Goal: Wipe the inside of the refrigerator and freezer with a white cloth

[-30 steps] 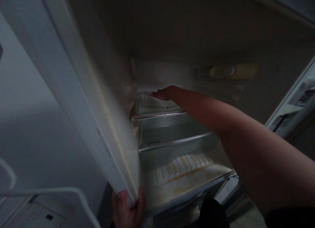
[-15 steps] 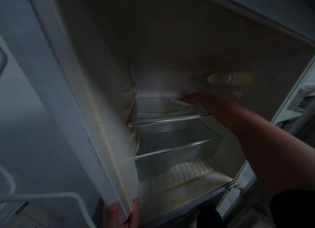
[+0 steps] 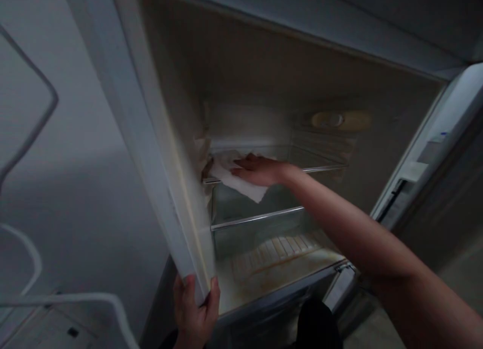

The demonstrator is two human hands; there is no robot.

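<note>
An open fridge (image 3: 151, 122) fills the middle of the view. My right hand (image 3: 260, 170) is inside it, pressing a white cloth (image 3: 245, 187) against the upper glass shelf (image 3: 324, 168). The fingers lie stretched over the cloth, which bunches at the shelf's left end and hangs past its front edge. Whether it is fabric or paper I cannot tell. Low on the left side, my left hand (image 3: 196, 309) grips the fridge's front edge, thumb inside and fingers outside.
Below the shelf sits a clear drawer (image 3: 234, 243) above a stained, ribbed fridge floor (image 3: 279, 251). A lamp cover (image 3: 339, 120) is on the right inner wall. The open door (image 3: 415, 163) stands at right. A white bent rod (image 3: 75, 299) crosses the lower left.
My right hand has swept the cloth from the shelf's back right to its front left. My left hand keeps its grip on the fridge's edge. The camera view has shifted.
</note>
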